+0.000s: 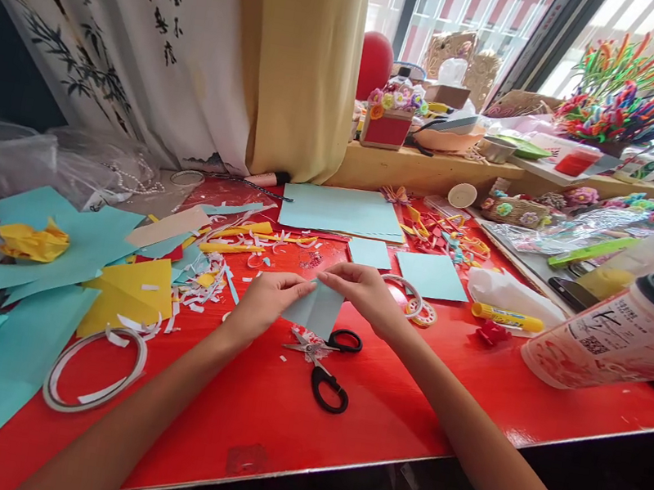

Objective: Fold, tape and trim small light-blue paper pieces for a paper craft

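Your left hand reaches in diagonally, pinching the blue paper between both hands; open scissors lie just below them on the surface. Your right hand, angled inward, pinches the paper's top edge.

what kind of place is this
Probably a paper-craft corner by a window, at home or in a small workshop; the picture can't settle which. Open scissors lie on a red table, among paper scraps and a large roll of tape.
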The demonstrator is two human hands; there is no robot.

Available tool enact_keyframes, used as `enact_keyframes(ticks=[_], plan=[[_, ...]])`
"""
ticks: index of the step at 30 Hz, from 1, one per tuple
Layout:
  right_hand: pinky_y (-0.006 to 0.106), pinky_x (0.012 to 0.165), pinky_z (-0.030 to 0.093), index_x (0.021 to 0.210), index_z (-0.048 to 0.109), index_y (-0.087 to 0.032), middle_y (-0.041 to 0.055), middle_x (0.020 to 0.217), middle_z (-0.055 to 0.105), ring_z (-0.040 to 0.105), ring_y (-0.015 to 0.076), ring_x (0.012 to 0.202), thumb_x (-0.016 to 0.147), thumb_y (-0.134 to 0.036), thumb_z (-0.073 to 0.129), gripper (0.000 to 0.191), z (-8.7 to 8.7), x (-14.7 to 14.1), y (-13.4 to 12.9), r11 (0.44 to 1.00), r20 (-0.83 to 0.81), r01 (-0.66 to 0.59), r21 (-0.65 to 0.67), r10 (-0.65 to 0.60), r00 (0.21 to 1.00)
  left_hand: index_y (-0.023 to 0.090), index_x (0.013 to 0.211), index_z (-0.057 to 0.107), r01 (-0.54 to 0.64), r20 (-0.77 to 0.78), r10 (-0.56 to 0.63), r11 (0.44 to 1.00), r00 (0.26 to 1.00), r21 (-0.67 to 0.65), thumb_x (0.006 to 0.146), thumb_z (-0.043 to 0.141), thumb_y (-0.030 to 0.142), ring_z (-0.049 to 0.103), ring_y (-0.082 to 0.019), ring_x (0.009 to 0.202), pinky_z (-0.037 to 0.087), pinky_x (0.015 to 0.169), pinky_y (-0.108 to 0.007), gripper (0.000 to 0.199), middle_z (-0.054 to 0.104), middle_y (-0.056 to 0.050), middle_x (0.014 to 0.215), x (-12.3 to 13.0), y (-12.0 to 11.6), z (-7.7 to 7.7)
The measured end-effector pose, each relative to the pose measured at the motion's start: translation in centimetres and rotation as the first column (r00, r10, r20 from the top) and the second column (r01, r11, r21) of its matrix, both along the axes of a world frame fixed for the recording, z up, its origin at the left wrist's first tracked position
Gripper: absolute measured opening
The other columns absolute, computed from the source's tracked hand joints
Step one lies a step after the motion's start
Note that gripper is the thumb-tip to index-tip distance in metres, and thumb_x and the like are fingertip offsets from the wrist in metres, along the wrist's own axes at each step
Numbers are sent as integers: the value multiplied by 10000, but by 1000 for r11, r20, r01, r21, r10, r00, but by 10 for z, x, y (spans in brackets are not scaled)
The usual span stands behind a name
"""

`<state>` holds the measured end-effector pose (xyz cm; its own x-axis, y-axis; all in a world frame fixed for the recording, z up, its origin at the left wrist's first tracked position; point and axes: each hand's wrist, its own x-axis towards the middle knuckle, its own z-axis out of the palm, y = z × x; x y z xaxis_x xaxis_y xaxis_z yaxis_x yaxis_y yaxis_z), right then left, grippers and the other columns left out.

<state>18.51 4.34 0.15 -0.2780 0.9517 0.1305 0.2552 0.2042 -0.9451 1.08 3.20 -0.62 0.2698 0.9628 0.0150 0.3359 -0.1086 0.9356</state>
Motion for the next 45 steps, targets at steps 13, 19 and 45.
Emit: enact_keyframes(ticks=[13, 19, 45], plan=[[233, 541, 317, 737, 628, -144, 12, 656, 537, 441, 105, 606, 721, -407, 562, 272, 1, 0, 0, 999, 30, -10, -52, 12, 999, 143, 748, 629, 56, 18, -55, 996, 998, -74, 707, 549, 467, 439, -108, 589, 323, 519, -213, 336, 547, 7, 654, 2, -1, 6], [228, 483, 246, 630, 568, -137, -18, 578, 436, 348, 80, 537, 746, -432, 522, 320, -1, 3, 3, 998, 191, -61, -2, 60, 980, 149, 761, 623, 65, -62, -68, 997, 996, -45, 749, 495, 436, 444, -114, 610, 320, 529, -213, 314, 550, 7, 667, 3, -2, 4], [211, 529, 339, 733, 604, -159, 7, 676, 577, 474, 99, 614, 782, -343, 537, 202, -6, 0, 1, 981, 282, -32, 192, -24, 959, 126, 722, 625, 83, 52, -76, 984, 996, -155, 699, 566, 398, 422, -96, 562, 313, 501, -203, 279, 521, 6, 623, 0, 2, 2]])
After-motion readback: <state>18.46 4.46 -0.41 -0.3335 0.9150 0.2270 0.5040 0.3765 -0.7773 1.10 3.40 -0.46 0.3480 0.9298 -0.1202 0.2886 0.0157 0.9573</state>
